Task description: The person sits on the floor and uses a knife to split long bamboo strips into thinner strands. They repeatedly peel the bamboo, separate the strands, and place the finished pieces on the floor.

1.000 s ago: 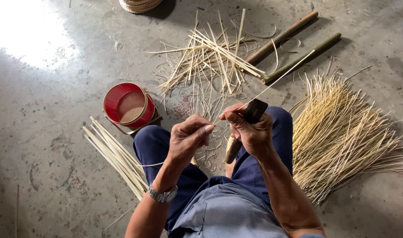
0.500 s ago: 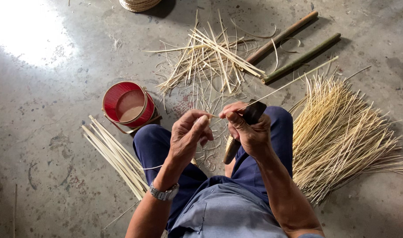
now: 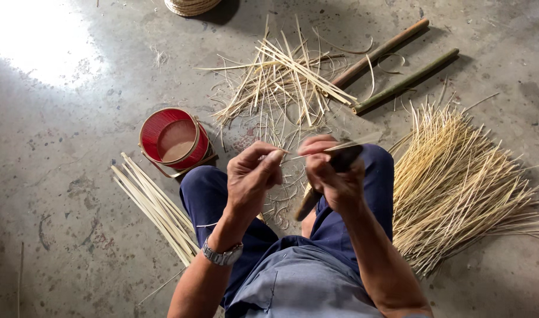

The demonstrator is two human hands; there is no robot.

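Left hand fingers pinched on thin pale bamboo sliver, held above lap. Right hand closed around dark-handled knife, thumb pressing sliver. Red round container beside left knee.

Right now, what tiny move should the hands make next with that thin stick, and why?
Probably draw the thin strip a little further along the knife: the left hand pinches its end, the right hand presses it against the blade, and much remains beyond it.
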